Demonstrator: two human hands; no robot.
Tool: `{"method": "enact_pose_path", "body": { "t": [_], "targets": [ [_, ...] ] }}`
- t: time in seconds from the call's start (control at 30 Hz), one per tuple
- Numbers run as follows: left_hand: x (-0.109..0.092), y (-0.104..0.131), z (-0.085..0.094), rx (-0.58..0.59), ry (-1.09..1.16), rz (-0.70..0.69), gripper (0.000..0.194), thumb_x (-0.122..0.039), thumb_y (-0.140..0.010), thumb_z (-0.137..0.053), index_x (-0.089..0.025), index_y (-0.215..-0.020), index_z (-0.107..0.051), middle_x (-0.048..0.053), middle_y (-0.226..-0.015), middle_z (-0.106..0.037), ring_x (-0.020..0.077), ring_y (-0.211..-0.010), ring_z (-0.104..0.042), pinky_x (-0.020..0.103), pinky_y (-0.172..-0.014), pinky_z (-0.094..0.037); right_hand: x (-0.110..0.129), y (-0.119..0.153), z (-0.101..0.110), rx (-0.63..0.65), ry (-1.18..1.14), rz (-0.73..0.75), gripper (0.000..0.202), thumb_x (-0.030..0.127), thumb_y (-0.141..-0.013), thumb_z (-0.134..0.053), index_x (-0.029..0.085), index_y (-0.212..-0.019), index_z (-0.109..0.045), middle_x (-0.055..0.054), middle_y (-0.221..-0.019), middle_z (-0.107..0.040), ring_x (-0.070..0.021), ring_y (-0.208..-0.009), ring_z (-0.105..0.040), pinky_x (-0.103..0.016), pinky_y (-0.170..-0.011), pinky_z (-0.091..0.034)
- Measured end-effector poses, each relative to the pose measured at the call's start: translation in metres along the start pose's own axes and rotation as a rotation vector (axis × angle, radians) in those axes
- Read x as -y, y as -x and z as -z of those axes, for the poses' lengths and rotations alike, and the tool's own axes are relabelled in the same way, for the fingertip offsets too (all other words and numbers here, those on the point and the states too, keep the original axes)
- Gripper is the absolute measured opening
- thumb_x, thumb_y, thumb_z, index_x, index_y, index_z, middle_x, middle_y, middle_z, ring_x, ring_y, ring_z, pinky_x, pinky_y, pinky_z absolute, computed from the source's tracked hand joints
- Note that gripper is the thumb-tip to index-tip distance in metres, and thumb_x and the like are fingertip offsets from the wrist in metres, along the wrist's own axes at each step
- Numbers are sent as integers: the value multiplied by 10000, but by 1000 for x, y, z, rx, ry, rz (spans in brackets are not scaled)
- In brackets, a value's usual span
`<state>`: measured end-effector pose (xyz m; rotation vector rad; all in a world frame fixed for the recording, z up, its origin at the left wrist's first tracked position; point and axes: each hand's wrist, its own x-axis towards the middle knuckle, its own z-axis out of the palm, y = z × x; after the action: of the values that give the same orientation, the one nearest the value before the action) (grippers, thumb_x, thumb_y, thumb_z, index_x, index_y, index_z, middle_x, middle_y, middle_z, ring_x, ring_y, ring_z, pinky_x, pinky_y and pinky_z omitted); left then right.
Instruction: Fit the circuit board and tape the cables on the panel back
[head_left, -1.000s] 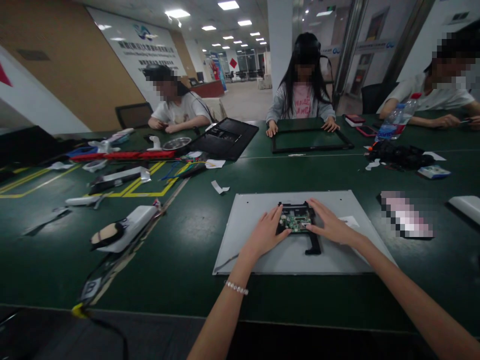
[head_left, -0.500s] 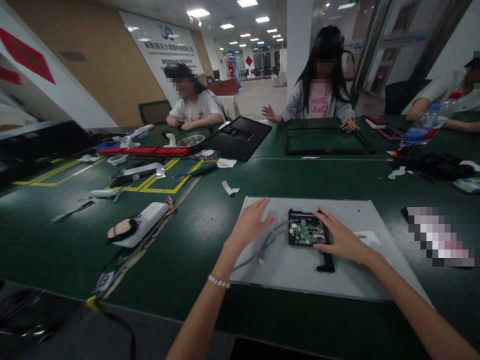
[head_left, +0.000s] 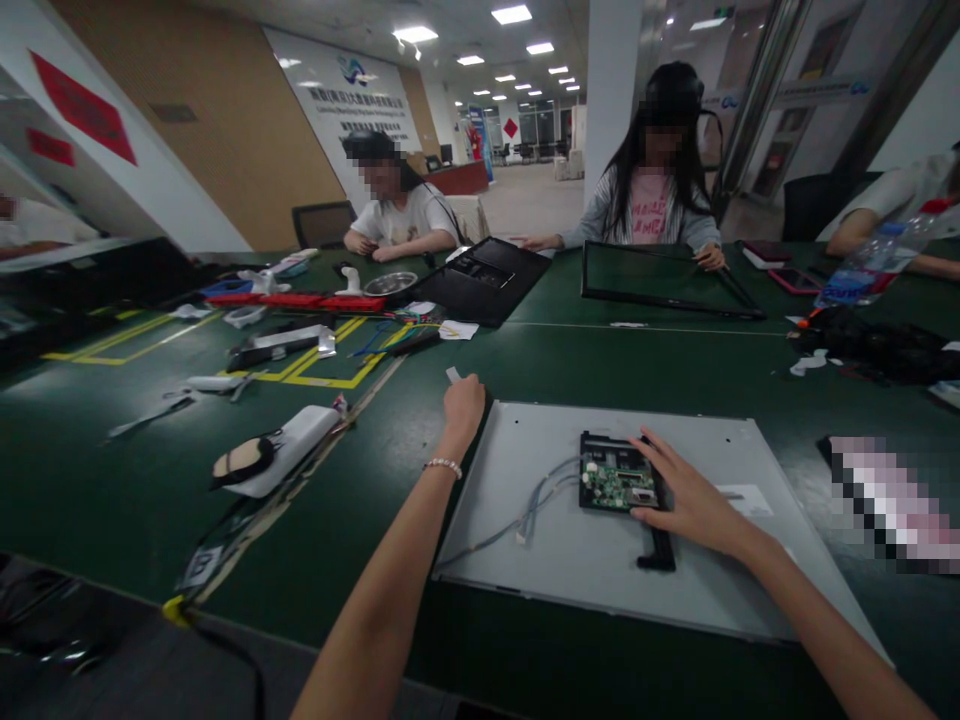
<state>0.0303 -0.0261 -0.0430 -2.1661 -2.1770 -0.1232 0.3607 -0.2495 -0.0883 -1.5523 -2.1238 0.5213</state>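
Note:
My left hand (head_left: 465,402) is closed just off the top left corner of a grey metal panel (head_left: 525,570). A white scrap strip (head_left: 452,375) shows beside its knuckles; whether the fingers grip it is hidden. My right hand (head_left: 686,490) lies over the right side of a green circuit board (head_left: 619,485) in a black plastic frame, its fingers spread and thumb at the lower edge. Grey cables (head_left: 541,490) run left from the board across the panel. A black bracket arm (head_left: 660,552) juts out below the right hand.
A pale device with a beige, black-strapped top (head_left: 281,455) lies left of my hands. Across the green table, a person (head_left: 649,195) holds a black rectangular bezel (head_left: 667,303). A black panel (head_left: 484,280) and a plastic bottle (head_left: 862,265) also lie there.
My left hand has moved up and left from above the panel to the white strip, its fingers closing. My right hand stays at the board. The person opposite has tilted the bezel up.

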Motion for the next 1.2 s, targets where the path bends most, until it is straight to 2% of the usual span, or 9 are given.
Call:
{"method": "enact_pose_path", "body": {
  "t": [0.1,0.2,0.47,0.6,0.77,0.97,1.2],
  "targets": [
    [-2,1,-2,6,-14,-12,339,-87,-921,-337,-75,-1036,-656,211,-1002,-682,272,-1012,-670,339,-865,-505,2,1,1,5,-11,-5,868,477,-801,-626,346,-1531,-174,-65,-1623,-141,-343,-1420,-304,-519,-1114,-342],
    [0,3,-2,9,-24,-30,354,-39,-897,-335,-77,-1022,-664,216,-1011,-682,269,-1020,-668,338,-868,-508,3,1,3,8,-22,-8,842,475,-812,-619,352,-1525,-189,-62,-1623,-135,-335,-1428,-289,-516,-1126,-323],
    [13,3,9,-1,-50,-77,367,-1,-859,-359,-123,-1007,-672,178,-1041,-691,254,-1051,-653,324,-899,-489,-2,1,0,4,10,11,798,486,-819,-614,360,-1511,-237,-48,-1626,-121,-340,-1423,-299,-513,-1117,-343],
    [13,15,21,-33,-47,-119,354,-53,-908,-345,-145,-1088,-635,151,-1056,-688,241,-1028,-658,301,-866,-490,-3,1,0,1,13,17,810,492,-815,-619,373,-1514,-227,-43,-1624,-131,-352,-1419,-302,-526,-1112,-345],
    [-7,53,33,-63,-36,-251,348,-174,-978,-330,-176,-1264,-528,127,-1020,-697,241,-905,-685,310,-766,-505,-2,2,1,8,17,4,808,508,-820,-608,373,-1515,-221,-25,-1628,-108,-338,-1423,-297,-513,-1116,-342],
    [-40,99,28,20,-56,-358,318,-141,-957,-344,-156,-1065,-642,142,-936,-708,267,-887,-691,341,-744,-515,1,2,4,18,7,-14,790,525,-826,-596,354,-1511,-241,-36,-1626,-121,-330,-1422,-301,-502,-1120,-338],
    [-55,115,29,42,-42,-451,306,-124,-927,-385,-131,-934,-691,158,-884,-698,282,-910,-670,378,-823,-498,3,2,6,26,-4,-29,798,538,-827,-587,364,-1517,-225,-28,-1630,-105,-310,-1434,-284,-495,-1128,-321]
  ]
}}
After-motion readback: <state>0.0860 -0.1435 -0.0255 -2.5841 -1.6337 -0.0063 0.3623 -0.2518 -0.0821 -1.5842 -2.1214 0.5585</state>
